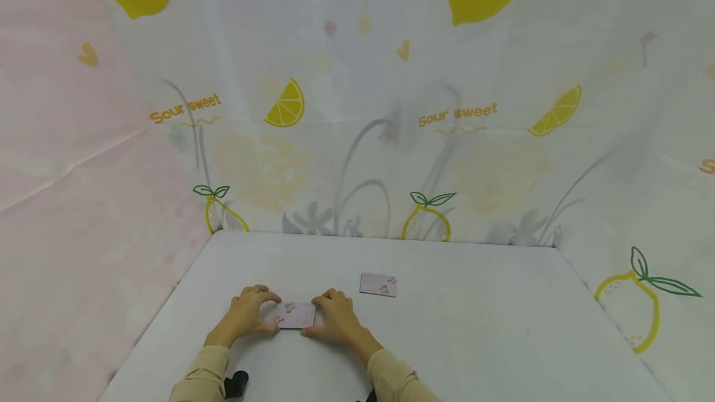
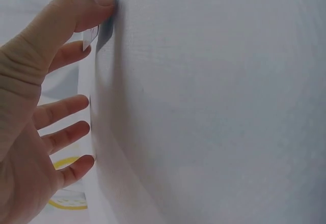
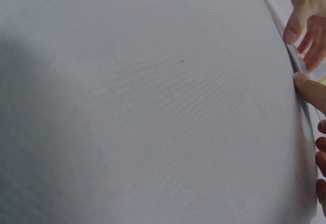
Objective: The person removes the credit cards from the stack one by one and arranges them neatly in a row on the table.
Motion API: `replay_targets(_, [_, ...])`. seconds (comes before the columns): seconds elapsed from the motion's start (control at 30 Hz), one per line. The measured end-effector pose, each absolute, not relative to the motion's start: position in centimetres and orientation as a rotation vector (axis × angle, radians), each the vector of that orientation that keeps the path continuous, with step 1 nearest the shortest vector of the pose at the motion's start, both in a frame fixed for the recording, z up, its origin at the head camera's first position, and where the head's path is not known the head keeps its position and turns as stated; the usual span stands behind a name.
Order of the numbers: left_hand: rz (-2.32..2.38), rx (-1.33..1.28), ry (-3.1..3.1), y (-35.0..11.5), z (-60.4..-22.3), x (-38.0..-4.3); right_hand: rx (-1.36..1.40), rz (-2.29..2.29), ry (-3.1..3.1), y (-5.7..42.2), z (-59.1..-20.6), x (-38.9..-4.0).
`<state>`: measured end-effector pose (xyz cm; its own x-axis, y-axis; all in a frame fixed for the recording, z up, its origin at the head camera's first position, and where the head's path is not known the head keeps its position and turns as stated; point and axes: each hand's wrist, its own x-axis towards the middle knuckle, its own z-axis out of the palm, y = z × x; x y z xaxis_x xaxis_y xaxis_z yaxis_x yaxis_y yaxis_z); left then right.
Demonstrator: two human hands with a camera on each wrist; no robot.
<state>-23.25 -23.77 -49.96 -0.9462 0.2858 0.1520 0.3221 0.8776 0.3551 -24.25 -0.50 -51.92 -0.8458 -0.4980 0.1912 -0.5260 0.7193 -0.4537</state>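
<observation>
A flat, pale pink card with a floral print lies between the two hands on the white table. My left hand grips its left end, thumb at the near corner and index finger at the far one. In the left wrist view, the thumb presses the card's dark edge while the other fingers spread apart toward the tabletop. At the opposite end, my right hand holds the card the same way. From the right wrist, the right thumb shows at the card's thin edge.
A second card of similar print lies farther back, to the right of the hands. The white table ends at a lemon-printed cloth hanging behind and along the sides. Something black shows beside the left sleeve.
</observation>
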Motion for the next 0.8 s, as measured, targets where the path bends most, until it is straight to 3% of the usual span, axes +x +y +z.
replay_targets(0.8, [-0.568,-0.452,-2.945,-23.66,-50.22,-23.06,0.863,0.807,-2.812,-0.19,-52.66,-24.27])
